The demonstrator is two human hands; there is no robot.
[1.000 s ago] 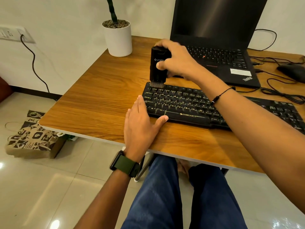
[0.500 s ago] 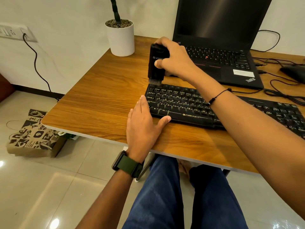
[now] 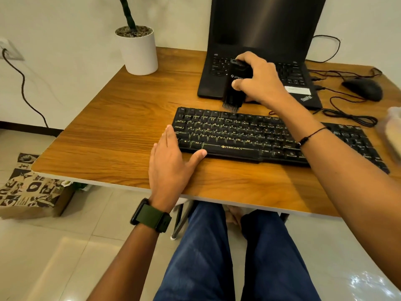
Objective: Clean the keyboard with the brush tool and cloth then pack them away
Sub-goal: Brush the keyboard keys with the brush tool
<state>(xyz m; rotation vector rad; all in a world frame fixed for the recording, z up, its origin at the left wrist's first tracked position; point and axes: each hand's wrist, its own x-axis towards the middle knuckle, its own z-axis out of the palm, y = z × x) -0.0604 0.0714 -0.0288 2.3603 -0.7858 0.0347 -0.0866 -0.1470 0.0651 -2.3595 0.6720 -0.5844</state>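
— Black bristles have moved along: a second ago the brush tool (image 3: pixel 235 83) stood over the keyboard's (image 3: pixel 249 135) far left corner, and now it sits further right, above the top row of keys, bristles down at the keyboard's far edge

— Touching the keys?

— Just at them, or a hair above; from here I cannot tell. The right hand (image 3: pixel 258 79) has its fingers and thumb wrapped round the tool's body, gripping it upright

— And the other hand?

— The left hand (image 3: pixel 171 164) has not shifted. It lies flat, fingers straight, at the keyboard's 9 o'clock end, thumb along the front edge, bracing it on the wooden table (image 3: pixel 108 137)

— So where does that leave the job?

— I'd judge the brushing is only begun: one pass along the back row, the rest of the rows still to do. I see no cloth for certain; a pale blurred thing (image 3: pixel 392 131) at 3 o'clock is too unclear to name

— Any containers to pack into?

— A white pot (image 3: pixel 138 53) at 11 o'clock holds pebbles and a green stem. A printed paper bag (image 3: pixel 30 192) sits on the floor at 8 o'clock; its contents are hidden
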